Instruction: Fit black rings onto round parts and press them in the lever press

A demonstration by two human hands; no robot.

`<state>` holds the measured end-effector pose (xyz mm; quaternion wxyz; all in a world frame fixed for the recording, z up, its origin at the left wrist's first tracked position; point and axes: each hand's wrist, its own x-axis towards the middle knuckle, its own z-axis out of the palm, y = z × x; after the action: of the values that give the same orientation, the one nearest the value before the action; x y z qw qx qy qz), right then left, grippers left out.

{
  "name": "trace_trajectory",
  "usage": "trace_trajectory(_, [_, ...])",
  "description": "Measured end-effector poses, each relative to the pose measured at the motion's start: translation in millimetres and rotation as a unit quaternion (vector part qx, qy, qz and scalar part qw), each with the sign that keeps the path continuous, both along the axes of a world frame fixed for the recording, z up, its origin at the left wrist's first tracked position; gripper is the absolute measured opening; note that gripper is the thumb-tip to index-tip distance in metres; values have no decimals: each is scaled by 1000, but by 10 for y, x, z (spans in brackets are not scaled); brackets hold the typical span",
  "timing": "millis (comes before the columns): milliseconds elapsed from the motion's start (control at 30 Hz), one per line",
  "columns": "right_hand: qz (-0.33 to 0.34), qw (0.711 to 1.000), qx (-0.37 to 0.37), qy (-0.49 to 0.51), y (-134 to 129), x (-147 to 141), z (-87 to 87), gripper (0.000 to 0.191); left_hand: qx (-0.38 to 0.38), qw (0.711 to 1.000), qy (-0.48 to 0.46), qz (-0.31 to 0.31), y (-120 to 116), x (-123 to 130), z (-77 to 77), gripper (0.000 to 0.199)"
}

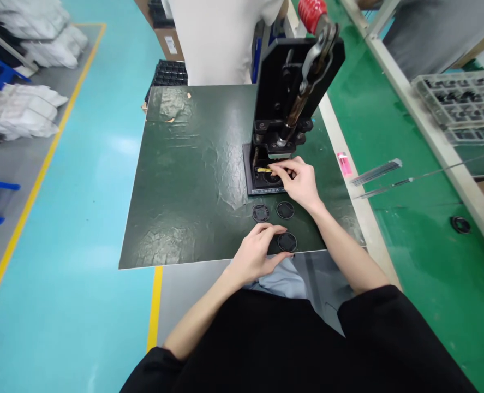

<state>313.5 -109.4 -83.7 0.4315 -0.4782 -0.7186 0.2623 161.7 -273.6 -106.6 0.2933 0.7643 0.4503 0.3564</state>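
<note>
My right grip point(301, 183) covers most of the die on the hand press point(294, 93), leaving only one end of a small brass-coloured strip point(264, 170) in sight. My left grip point(256, 254) overlaps something dark beside the nearest black disc point(287, 242); I can't tell what it is. The top edge cuts off the red lever handle point(312, 13), and the parts point(462, 98) in the clear tray point(456, 106) far right are too small to tell.

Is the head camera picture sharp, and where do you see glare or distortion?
Head view: mostly sharp, without clear motion blur; soft glare lies across the dark green mat; the wide lens makes the black hand press appear to lean.
</note>
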Motion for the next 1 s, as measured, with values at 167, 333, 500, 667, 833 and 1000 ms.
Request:
trace_trajectory(167, [-72, 997, 19, 35, -585, 222, 85, 24, -8, 1000, -9, -8, 17, -35, 17, 56])
trace_trajectory(333, [-71, 994, -71, 36, -1390, 382, -34, 20, 56, 997, 3, 50, -76, 33, -11, 68])
trace_trajectory(500, [-25, 998, -62, 8, -1581, 348, -129, 19, 102, 989, 31, 101, -152, 147, -80, 63])
trace_trajectory(667, [-9, 1000, -20, -16, -1510, 309, -151, 19, 51, 994, -1, 101, -137, 157, -108, 67])
trace_trajectory(833, [-12, 999, 29, -31, -1521, 287, -158, 19, 14, 994, -40, 103, -130, 140, -108, 72])
trace_trajectory(1000, [4, 998, 38, -51, -1527, 302, -152, 18, -30, 993, -59, 94, -135, 129, -115, 78])
